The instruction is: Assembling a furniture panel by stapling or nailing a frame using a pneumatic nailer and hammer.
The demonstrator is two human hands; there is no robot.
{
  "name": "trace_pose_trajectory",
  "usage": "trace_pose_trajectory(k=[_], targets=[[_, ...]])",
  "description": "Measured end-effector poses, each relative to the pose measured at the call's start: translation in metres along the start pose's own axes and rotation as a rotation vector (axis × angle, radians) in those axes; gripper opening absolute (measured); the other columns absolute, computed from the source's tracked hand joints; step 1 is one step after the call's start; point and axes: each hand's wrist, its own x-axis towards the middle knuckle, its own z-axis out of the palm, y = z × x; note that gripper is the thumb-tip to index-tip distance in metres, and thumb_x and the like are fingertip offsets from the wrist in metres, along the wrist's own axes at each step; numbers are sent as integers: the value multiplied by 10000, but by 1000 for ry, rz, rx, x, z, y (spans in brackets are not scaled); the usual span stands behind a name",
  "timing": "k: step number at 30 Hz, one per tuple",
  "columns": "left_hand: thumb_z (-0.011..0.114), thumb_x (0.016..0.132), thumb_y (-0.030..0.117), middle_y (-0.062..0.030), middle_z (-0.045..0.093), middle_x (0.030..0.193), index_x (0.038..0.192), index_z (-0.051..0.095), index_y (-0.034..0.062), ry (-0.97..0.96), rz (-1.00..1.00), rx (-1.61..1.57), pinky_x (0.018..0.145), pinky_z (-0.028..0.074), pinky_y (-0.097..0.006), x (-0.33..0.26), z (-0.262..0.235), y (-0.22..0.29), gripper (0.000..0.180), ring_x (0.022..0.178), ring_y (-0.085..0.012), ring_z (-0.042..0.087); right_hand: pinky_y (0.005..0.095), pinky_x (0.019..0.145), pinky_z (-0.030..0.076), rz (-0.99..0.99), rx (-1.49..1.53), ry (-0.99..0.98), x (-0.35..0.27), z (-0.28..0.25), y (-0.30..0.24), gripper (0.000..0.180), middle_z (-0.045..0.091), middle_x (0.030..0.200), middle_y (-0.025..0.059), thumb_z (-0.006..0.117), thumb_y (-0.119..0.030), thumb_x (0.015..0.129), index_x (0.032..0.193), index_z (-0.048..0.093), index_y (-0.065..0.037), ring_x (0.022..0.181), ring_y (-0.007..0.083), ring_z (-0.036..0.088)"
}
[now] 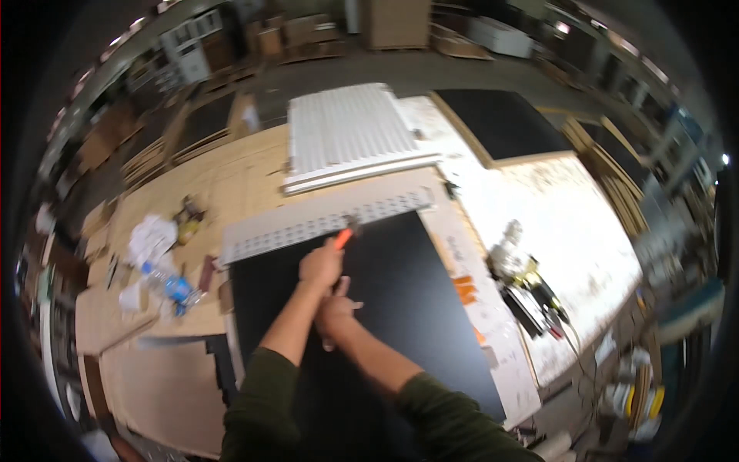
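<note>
Orange-handled tool found gripped in the left hand, the nearer to the grey perforated strip, which lies just beyond, long axis left to right. Right hand, over the black panel: grip I cannot tell.

1. From where I stand, dark pen-like strokes run along the pale board beside the black panel, too blurred to read.
2. Orange marks stand on that same board; I make out no word.
3. The plastic bottle wears a blue label, too small to read.
</note>
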Motion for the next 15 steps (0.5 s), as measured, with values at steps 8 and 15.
trace_pose_trajectory(k=[8,15], targets=[[519,882,326,-189,619,770,907,495,75,128,163,-141,654,449,-496,-41,3,22,254,786,-419,584,560,998,327,15,226,167,-13,49,67,1233,-2,1515,122,840,-439,522,1454,77,-174,1380,371,70],[445,940,281,-125,524,590,944,512,68,187,-227,-371,492,434,-381,-226,-40,-75,223,498,-287,561,623,1021,210,-87,129,79,-125,96,45,1106,-54,1516,109,783,-458,606,1452,108,-231,1391,335,-21]])
